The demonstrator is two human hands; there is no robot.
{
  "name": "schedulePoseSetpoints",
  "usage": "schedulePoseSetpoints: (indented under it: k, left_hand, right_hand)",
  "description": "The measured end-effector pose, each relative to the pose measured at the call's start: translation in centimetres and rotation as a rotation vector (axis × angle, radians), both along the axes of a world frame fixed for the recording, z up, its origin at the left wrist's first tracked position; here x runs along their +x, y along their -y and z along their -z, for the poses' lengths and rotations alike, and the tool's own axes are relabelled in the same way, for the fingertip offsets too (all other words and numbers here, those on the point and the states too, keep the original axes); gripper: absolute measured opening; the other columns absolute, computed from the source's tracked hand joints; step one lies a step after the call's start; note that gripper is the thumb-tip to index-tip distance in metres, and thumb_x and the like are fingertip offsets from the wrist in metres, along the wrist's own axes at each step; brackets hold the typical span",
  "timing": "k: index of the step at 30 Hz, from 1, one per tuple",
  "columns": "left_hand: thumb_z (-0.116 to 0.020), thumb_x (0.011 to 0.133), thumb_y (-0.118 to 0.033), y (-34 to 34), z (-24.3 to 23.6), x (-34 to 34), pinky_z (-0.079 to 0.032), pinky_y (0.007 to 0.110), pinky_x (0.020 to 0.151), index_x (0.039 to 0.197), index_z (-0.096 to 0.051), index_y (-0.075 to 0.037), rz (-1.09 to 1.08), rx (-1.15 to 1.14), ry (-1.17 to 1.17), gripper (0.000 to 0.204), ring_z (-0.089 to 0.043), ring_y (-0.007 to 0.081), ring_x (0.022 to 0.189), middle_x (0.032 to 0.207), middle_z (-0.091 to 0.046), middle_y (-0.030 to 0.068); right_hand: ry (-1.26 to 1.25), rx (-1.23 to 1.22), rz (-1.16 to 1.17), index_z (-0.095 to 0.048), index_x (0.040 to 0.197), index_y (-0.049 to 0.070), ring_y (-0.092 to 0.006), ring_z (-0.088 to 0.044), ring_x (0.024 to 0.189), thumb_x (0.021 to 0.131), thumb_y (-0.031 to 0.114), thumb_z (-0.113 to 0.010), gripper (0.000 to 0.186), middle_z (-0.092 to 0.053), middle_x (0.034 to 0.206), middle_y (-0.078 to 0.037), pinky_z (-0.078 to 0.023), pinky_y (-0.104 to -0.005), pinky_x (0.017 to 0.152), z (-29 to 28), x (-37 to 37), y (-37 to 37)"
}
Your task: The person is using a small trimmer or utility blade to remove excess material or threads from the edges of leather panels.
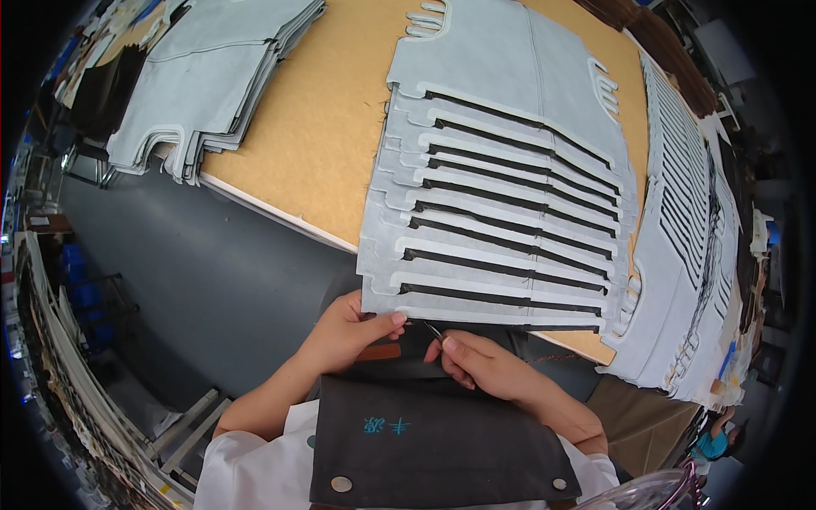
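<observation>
Pale grey fabric panels (489, 59) lie overlapped in a stepped pile, each showing a white border and a black strip along its near edge. My left hand (347, 331) pinches the near left corner of the closest panel between thumb and fingers. Just right of it, my right hand (483, 361) is closed around a small, slim metal tool (434, 331), which looks like thread snips. Its tip points at the panel's black near edge, by my left thumb. Most of the tool is hidden in my fingers; I cannot tell whether the tip touches the fabric.
The panels rest on a tan tabletop (319, 110), whose near edge runs behind my hands. Another stack of grey panels (204, 76) overhangs the table at the far left. More striped panels (671, 204) are piled at the right. A metal frame (183, 433) stands low on the left.
</observation>
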State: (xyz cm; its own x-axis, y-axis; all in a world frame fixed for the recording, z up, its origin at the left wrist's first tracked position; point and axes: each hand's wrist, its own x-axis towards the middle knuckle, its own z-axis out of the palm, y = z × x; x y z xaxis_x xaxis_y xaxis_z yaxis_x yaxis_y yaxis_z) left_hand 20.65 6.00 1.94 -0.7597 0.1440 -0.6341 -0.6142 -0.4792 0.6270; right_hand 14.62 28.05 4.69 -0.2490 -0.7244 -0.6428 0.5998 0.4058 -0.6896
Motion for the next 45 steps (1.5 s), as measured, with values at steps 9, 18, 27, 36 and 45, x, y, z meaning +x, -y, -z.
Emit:
schedulePoseSetpoints:
  k: [9, 18, 27, 36, 45]
  left_hand:
    - [-0.067, 0.084, -0.011, 0.3, -0.8, 0.1, -0.05, 0.025, 0.073, 0.103, -0.061, -0.002, 0.13, -0.129, -0.033, 0.021, -0.059, 0.0086, 0.081, 0.092, -0.065, 0.0029]
    - [-0.066, 0.085, -0.015, 0.8, -0.4, 0.3, -0.05, 0.025, 0.071, 0.104, -0.062, -0.004, 0.183, -0.093, -0.061, 0.022, -0.058, 0.008, 0.082, 0.092, -0.065, 0.002]
    - [-0.066, 0.085, -0.013, 0.5, -1.0, -0.2, -0.047, 0.023, 0.07, 0.104, -0.064, -0.003, 0.176, -0.273, -0.164, 0.022, -0.057, 0.0055, 0.079, 0.089, -0.065, 0.0007]
    - [-0.066, 0.084, -0.009, 0.8, -2.0, -0.7, -0.046, 0.023, 0.076, 0.105, -0.064, 0.0, 0.182, -0.219, -0.145, 0.023, -0.058, 0.0064, 0.085, 0.095, -0.066, 0.0024]
    - [-0.065, 0.084, -0.007, 0.9, -2.2, -0.8, -0.046, 0.025, 0.085, 0.109, -0.063, -0.001, 0.217, -0.172, -0.12, 0.026, -0.059, 0.009, 0.094, 0.101, -0.066, 0.0039]
  right_hand:
    - [0.188, -0.051, -0.021, -0.052, 0.098, 0.0, -0.008, -0.044, 0.051, 0.099, 0.033, -0.037, 0.036, -0.045, 0.061, 0.0, -0.037, -0.0209, 0.049, 1.2, -0.1, 0.8]
    - [0.317, -0.148, 0.094, -0.051, 0.097, 0.0, -0.0078, -0.04, 0.047, 0.099, 0.034, -0.038, 0.036, -0.042, 0.058, 0.001, -0.034, -0.0215, 0.045, 1.0, 0.0, 1.8]
    - [0.362, -0.13, 0.133, -0.05, 0.093, 0.002, -0.0045, -0.031, 0.047, 0.099, 0.033, -0.04, 0.033, -0.034, 0.057, 0.005, -0.028, -0.0197, 0.044, 0.7, 0.1, 1.9]
    - [0.293, -0.136, 0.13, -0.051, 0.09, 0.004, -0.0039, -0.028, 0.048, 0.099, 0.033, -0.04, 0.032, -0.032, 0.057, 0.006, -0.025, -0.0189, 0.045, 0.8, 0.4, 2.0]
    - [0.288, -0.158, 0.136, -0.05, 0.09, 0.005, -0.0036, -0.026, 0.049, 0.1, 0.033, -0.039, 0.031, -0.031, 0.058, 0.007, -0.024, -0.0187, 0.045, 1.0, 0.5, 1.8]
